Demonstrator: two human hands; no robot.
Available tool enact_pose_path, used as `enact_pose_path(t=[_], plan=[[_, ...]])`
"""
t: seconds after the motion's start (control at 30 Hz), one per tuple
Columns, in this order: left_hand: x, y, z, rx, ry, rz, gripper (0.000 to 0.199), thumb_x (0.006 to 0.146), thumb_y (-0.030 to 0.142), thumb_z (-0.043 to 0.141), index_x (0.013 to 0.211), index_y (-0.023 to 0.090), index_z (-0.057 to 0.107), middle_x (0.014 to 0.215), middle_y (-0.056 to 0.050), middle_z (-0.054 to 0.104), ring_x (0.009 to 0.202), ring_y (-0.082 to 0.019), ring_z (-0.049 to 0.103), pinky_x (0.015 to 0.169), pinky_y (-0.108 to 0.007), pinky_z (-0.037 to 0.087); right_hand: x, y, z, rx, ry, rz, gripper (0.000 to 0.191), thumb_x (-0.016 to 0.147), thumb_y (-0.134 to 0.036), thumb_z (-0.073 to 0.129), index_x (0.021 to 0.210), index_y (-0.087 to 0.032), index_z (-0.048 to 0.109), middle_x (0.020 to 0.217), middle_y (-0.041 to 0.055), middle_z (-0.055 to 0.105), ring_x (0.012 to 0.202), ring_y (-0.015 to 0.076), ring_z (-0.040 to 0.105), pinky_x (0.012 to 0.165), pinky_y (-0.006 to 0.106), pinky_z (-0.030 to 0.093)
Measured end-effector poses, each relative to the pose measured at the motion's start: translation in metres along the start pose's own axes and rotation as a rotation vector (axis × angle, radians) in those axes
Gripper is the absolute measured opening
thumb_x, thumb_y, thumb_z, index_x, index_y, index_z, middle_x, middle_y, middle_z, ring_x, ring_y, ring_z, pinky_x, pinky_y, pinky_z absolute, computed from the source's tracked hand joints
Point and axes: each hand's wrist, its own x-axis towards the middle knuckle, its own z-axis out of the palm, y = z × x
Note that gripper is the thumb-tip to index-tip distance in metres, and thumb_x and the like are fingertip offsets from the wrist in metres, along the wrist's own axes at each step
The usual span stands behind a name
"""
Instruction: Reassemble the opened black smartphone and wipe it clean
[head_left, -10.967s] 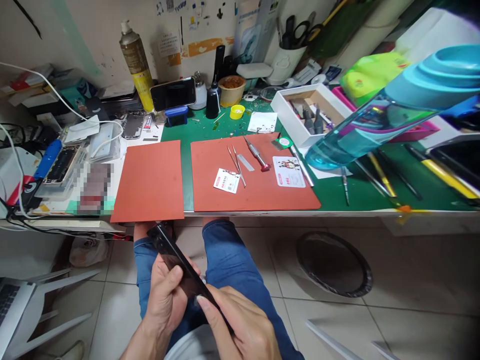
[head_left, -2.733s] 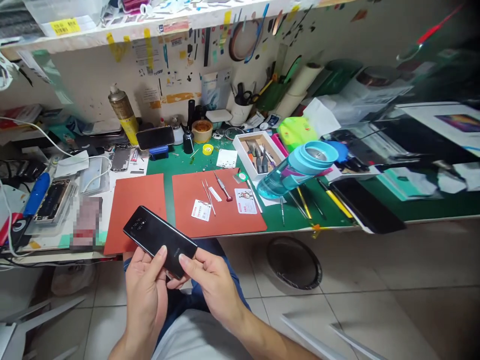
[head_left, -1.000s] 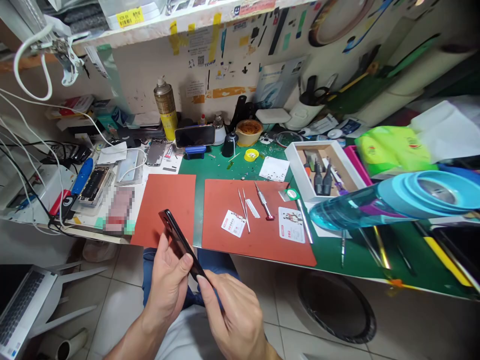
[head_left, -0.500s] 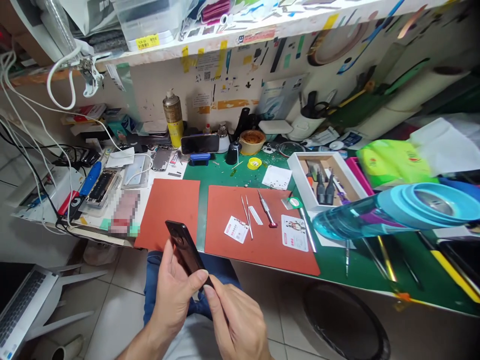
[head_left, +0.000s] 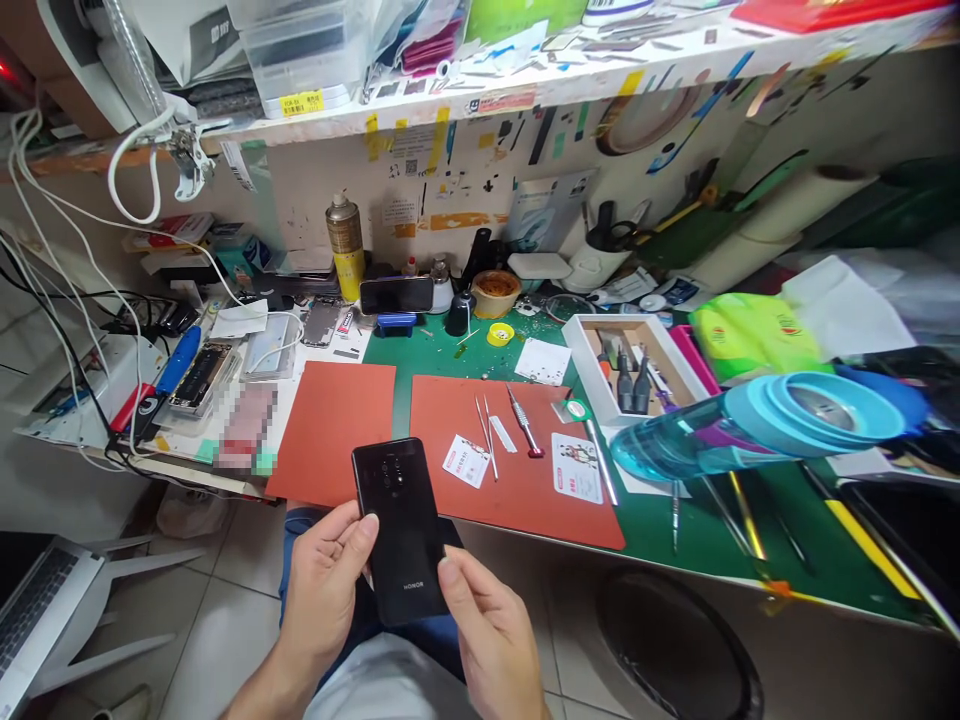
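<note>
A black smartphone (head_left: 399,535) is held over my lap, its glossy back with the camera cluster and HONOR lettering turned up toward me. My left hand (head_left: 328,575) grips its left edge, thumb on the back and fingers underneath. At the lower right edge my right hand (head_left: 491,625) pinches it between thumb and fingers. Beyond the phone, on an orange-brown mat (head_left: 450,395), lie tweezers (head_left: 486,437), a small screwdriver (head_left: 525,420) and two printed cards, one (head_left: 466,461) near the tweezers and another (head_left: 577,467) farther right. The phone's screen side is hidden.
A second orange-brown mat (head_left: 330,430) lies left of the first. To the right stand a white tool box (head_left: 589,375) and a blue water bottle (head_left: 675,440) lying over. An opened phone (head_left: 201,375) is at left. A round black stool (head_left: 679,640) sits below the bench edge.
The phone has turned from a steep, edge-on tilt to showing its back. My right hand has shifted to its lower right edge, apart from my left. The view has moved slightly.
</note>
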Motion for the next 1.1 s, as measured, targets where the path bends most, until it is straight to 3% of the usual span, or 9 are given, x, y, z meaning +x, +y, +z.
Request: enact_pose_path(t=[0.2,0.4,0.63,0.73,0.8,0.9,0.97,1.1], plan=[[-0.007,0.001,0.002,0.065,-0.052,-0.007,0.035,0.098,0.045,0.075,0.122,0.019,0.082,0.093,-0.006,0.080,0.076,-0.016,0.069,0.073,-0.027,0.059,0.000,-0.007,0.002,0.165,0.023,0.131,0.049,0.087,-0.063,0.079,0.067,-0.020,0.072,0.064,0.0014,0.061,0.062,0.0186,0.053,0.058,0.030,0.046],[-0.007,0.015,0.007,0.093,-0.100,0.016,0.037,0.091,0.043,0.083,0.121,0.023,0.083,0.105,-0.009,0.083,0.093,-0.024,0.078,0.093,-0.037,0.064,0.005,-0.018,0.011,0.419,-0.086,0.328,0.042,0.082,-0.060,0.086,0.078,-0.019,0.078,0.074,0.0037,0.068,0.066,0.0180,0.055,0.062,0.031,0.049],[-0.006,0.013,0.005,0.130,-0.075,0.038,0.037,0.095,0.045,0.079,0.122,0.021,0.083,0.107,-0.010,0.083,0.095,-0.026,0.078,0.090,-0.037,0.064,0.002,-0.016,0.011,0.434,-0.066,0.307,0.045,0.082,-0.058,0.088,0.071,-0.017,0.074,0.070,0.0017,0.064,0.066,0.0145,0.053,0.061,0.026,0.047],[0.000,0.010,0.001,-0.020,-0.107,0.037,0.050,0.095,0.052,0.077,0.137,0.025,0.075,0.115,-0.011,0.081,0.102,-0.027,0.077,0.095,-0.040,0.063,0.000,-0.019,0.014,0.479,-0.089,0.332,0.040,0.082,-0.056,0.090,0.079,-0.017,0.079,0.075,0.0036,0.069,0.068,0.0156,0.057,0.063,0.027,0.052],[0.005,0.009,-0.001,-0.169,-0.210,-0.020,0.065,0.094,0.053,0.077,0.154,0.033,0.060,0.127,-0.012,0.077,0.111,-0.029,0.076,0.101,-0.044,0.060,0.000,-0.019,0.017,0.501,-0.156,0.380,0.041,0.080,-0.055,0.091,0.089,-0.017,0.082,0.082,0.0060,0.074,0.072,0.0181,0.063,0.068,0.030,0.056],[0.013,0.009,-0.006,-0.261,-0.321,-0.097,0.086,0.093,0.046,0.081,0.166,0.043,0.037,0.136,-0.013,0.072,0.116,-0.032,0.076,0.104,-0.049,0.058,0.002,-0.014,0.015,0.394,-0.263,0.440,0.048,0.087,-0.063,0.082,0.089,-0.015,0.081,0.081,0.0083,0.075,0.077,0.0226,0.071,0.071,0.034,0.060],[0.018,0.012,-0.010,-0.223,-0.272,-0.103,0.092,0.091,0.042,0.084,0.167,0.043,0.033,0.132,-0.012,0.072,0.112,-0.030,0.077,0.101,-0.047,0.059,0.004,-0.011,0.009,0.178,-0.245,0.364,0.050,0.091,-0.065,0.076,0.091,-0.015,0.080,0.084,0.0097,0.077,0.081,0.0244,0.074,0.073,0.035,0.063],[0.028,0.018,-0.016,-0.082,-0.160,-0.113,0.089,0.090,0.040,0.085,0.166,0.041,0.038,0.127,-0.009,0.069,0.108,-0.027,0.076,0.099,-0.045,0.060,0.007,-0.021,-0.004,-0.221,-0.187,0.109,0.044,0.089,-0.051,0.081,0.117,-0.018,0.078,0.115,0.0123,0.081,0.097,0.0260,0.079,0.087,0.037,0.066]])
